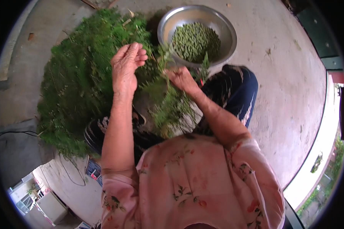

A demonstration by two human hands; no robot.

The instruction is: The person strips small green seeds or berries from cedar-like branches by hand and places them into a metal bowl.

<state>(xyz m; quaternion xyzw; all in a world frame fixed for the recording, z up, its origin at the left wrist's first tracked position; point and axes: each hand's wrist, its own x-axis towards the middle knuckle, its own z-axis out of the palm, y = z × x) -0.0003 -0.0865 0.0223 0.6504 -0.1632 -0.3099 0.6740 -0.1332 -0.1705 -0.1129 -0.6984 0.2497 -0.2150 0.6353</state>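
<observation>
My right hand (pixel 181 79) is closed around the stem of a feathery green branch (pixel 168 103), whose fine leaves hang down between my knees. My left hand (pixel 129 65) is raised beside the branch, its fingers curled in and the thumb laid against them. Whatever those fingers may hold is hidden. Just beyond my right hand stands a wide metal bowl (pixel 227 32), partly filled with small round green berries (pixel 195 42).
A large heap of feathery green branches (pixel 74 84) covers the floor to my left and reaches the bowl. Pale concrete floor (pixel 279 114) extends to the right. A dark cable (pixel 17 132) runs near the heap's left edge. My bent knees flank the branch.
</observation>
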